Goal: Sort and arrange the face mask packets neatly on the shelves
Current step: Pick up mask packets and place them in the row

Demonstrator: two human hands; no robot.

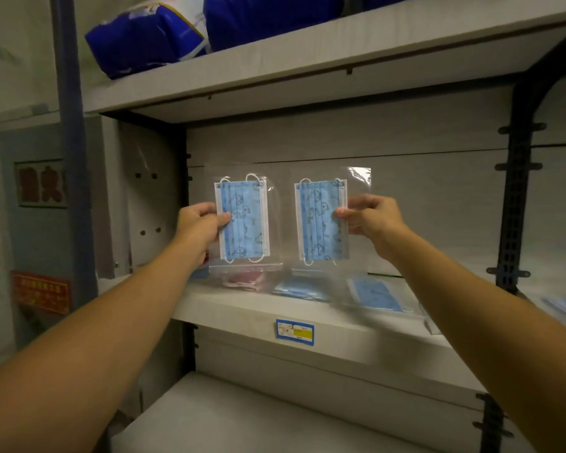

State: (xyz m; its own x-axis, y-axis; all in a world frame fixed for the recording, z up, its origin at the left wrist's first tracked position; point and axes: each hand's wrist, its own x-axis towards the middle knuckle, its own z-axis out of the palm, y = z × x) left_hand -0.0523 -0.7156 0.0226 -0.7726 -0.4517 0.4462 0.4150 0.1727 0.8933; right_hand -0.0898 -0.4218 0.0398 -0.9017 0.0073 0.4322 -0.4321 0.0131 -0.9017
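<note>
Face mask packets, two of them, are up in front of me at the middle shelf: my left hand (200,223) pinches the left packet (242,220) by its left edge, thumb on the front and fingers curled behind, and my right hand (371,220) does the same on the right edge of the right packet (322,220). Both are clear sleeves, each with a pale blue mask printed with small cartoon figures, held upright side by side, close together above the shelf board (340,325). I'd say I'm at the comparing stage, checking that these two match before they go down. On the board below lie more packets: a pink one (242,280) to the left, a blue one (299,289) in the middle, another blue printed one (378,294) to the right, all lying flat and a bit askew. The next move, as I judge it, calls for lowering this pair onto the blue ones, not the pink, with edges squared up; the sleeves look slippery, so a light, even grip matters. As for writing: a blue and yellow price tag (294,331) sits on the shelf lip, its print too small to read. A sign with big red characters (41,184) is on the wall to the left, blurred, and a red notice (41,292) below it is unreadable too. Blue bags (151,34) lie on the top shelf.
</note>
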